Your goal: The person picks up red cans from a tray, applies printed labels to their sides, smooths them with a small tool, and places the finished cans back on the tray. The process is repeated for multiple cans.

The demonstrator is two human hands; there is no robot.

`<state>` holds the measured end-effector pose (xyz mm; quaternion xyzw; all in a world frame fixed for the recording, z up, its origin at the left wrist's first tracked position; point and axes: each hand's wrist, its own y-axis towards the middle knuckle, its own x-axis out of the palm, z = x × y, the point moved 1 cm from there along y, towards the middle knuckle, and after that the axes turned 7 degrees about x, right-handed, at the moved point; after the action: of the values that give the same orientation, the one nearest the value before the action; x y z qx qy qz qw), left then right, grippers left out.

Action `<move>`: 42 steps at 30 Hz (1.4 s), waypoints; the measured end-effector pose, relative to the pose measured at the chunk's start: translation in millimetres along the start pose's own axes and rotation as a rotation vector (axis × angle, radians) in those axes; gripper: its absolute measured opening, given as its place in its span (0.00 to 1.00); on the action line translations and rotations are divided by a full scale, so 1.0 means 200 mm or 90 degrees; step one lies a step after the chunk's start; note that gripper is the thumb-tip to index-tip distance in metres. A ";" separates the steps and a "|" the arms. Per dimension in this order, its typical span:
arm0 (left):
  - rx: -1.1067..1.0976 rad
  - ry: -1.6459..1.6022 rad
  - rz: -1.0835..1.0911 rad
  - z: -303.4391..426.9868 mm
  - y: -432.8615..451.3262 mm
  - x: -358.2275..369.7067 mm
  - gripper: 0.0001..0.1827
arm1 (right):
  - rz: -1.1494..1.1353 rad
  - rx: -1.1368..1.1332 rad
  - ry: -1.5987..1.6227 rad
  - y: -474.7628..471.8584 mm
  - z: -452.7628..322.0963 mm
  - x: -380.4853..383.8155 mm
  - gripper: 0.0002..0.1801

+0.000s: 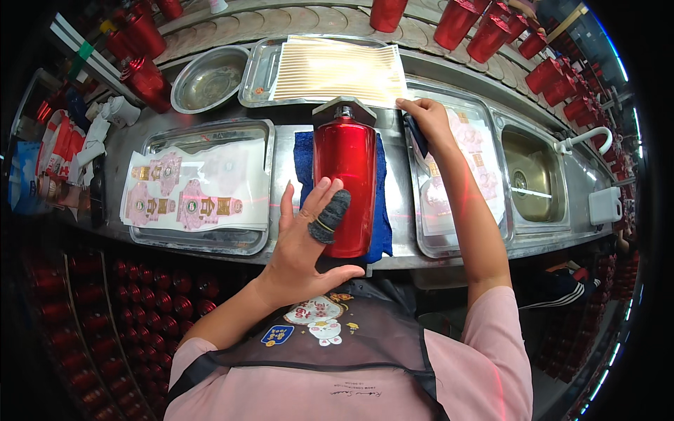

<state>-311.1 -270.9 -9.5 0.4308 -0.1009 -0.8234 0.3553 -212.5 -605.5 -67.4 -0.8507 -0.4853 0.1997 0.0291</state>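
A glossy red bottle [345,150] lies on its side on a blue cloth [383,221], its threaded neck against a dark angled rest [364,109]. My left hand [303,239] rests on the bottle's lower left side with fingers spread, and a grey knit sleeve [331,216] covers part of the fingers. My right hand [429,118] reaches past the bottle, its fingertips at the near right corner of a sheet of gold strips [337,68]. A dark flat piece [416,136], possibly a scraper, is held under that hand. Whether the fingertips grip the sheet is unclear.
Steel trays hold printed decal sheets, one left [253,242] and one right [503,221]. Behind stand a steel bowl [208,79] and a slatted conveyor [295,21] carrying red bottles. To the right are a sink [532,173], white tap [590,139] and white jug [604,205].
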 end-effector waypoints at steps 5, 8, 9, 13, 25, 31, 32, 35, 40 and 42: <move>-0.053 -0.052 0.034 -0.08 0.01 -0.11 0.54 | -0.037 0.011 0.055 0.09 0.06 0.02 0.14; -0.051 -0.045 0.077 -0.15 0.05 -0.18 0.52 | -0.052 0.014 0.069 0.05 0.02 0.01 0.12; -0.038 -0.039 0.085 -0.17 0.08 -0.20 0.52 | -0.008 -0.027 -0.031 0.08 0.06 -0.03 0.13; -0.058 -0.069 0.158 -0.27 0.22 -0.28 0.43 | 0.188 -0.187 -0.352 -0.07 -0.07 0.00 0.15; -0.083 -0.520 -0.030 -0.43 1.03 -0.07 0.17 | 0.084 -0.455 -0.182 -0.49 -0.56 -0.08 0.15; -0.023 -0.168 0.056 -0.18 0.52 -0.28 0.10 | -0.044 -0.068 0.053 -0.88 -0.28 -0.33 0.14; -0.021 -0.179 0.072 -0.12 0.43 -0.28 0.12 | -0.075 -0.011 0.070 -0.93 -0.22 -0.33 0.14; -0.129 -0.168 0.010 0.00 0.27 -0.23 0.16 | -0.140 0.131 0.064 -1.06 -0.02 -0.41 0.13; 0.008 -0.044 -0.125 0.23 0.18 -0.05 0.22 | 0.044 -0.015 -0.146 -1.14 0.17 -0.39 0.12; 0.053 -0.032 -0.089 0.26 0.15 0.02 0.17 | -0.076 -0.021 -0.061 -1.26 -0.03 -0.24 0.16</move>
<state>-337.2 -302.6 34.1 0.4301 -0.1133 -0.8520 0.2761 -437.1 -510.9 14.6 -0.8100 -0.5393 0.2301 0.0040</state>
